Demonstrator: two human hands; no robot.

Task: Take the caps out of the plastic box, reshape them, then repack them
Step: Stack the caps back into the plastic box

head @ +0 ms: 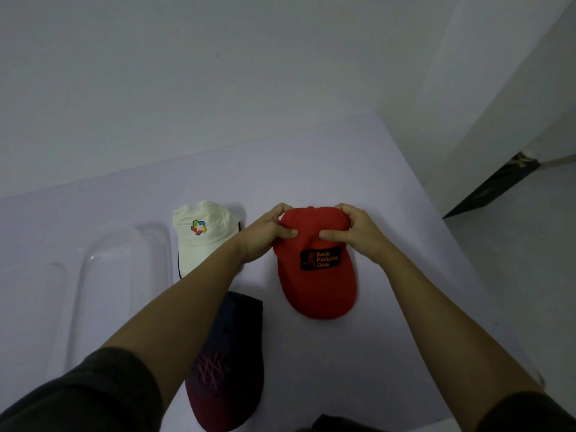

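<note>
My left hand and right hand are both curled shut on the crown of the red cap: fingers hooked over its far edge, thumbs pressed flat on top, approx. either side of centre. Neither hand holds anything else.

The red cap lies on the table w/ its brim toward me and a black patch w/ orange lettering facing up. Crown looks bunched between my hands, so I judge I'm mid-reshape on this one.

Just left of it, under my left forearm, sits the white cap w/ a multicoloured logo, crown rounded; can't tell if it's been reshaped. Nearer me lies the dark cap, navy shading to maroon, looking flat.

Further left, the clear plastic box rests on the table, and I see no caps in it.

Progress, as I read it: unpacking done, 3 caps out. Left to do: finish reshaping, then repack all 3.
</note>
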